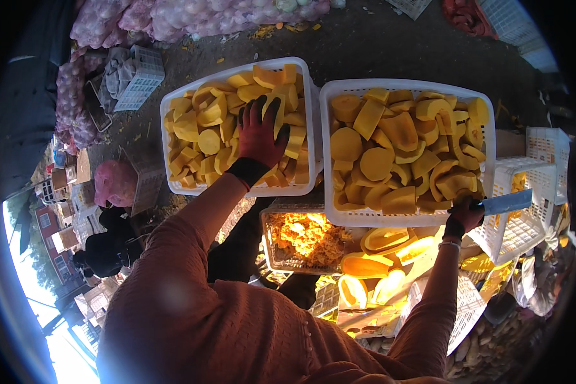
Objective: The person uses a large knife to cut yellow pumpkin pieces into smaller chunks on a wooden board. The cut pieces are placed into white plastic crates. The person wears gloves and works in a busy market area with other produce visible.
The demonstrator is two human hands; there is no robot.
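My left hand (pixel 260 137), in a red and black glove, rests with spread fingers on cut pumpkin pieces (pixel 211 113) in the left white plastic crate (pixel 312 129). Its palm faces down, so anything beneath it is hidden. At the near right corner of the right white plastic crate (pixel 408 84), my gloved right hand (pixel 465 214) grips a broad-bladed knife (pixel 508 202). The blade points to the right, beyond the crate's edge. Peeled orange pumpkin chunks (pixel 375 163) fill this crate to about its rim.
Below the crates, a container (pixel 268 240) holds pumpkin pulp (pixel 307 235). Halved, hollowed pumpkins (pixel 365 265) lie beside it in sunlight. White crates (pixel 523 211) stand at the right. Net bags of onions (pixel 187 19) line the far side, and a pink bag (pixel 115 183) sits at left.
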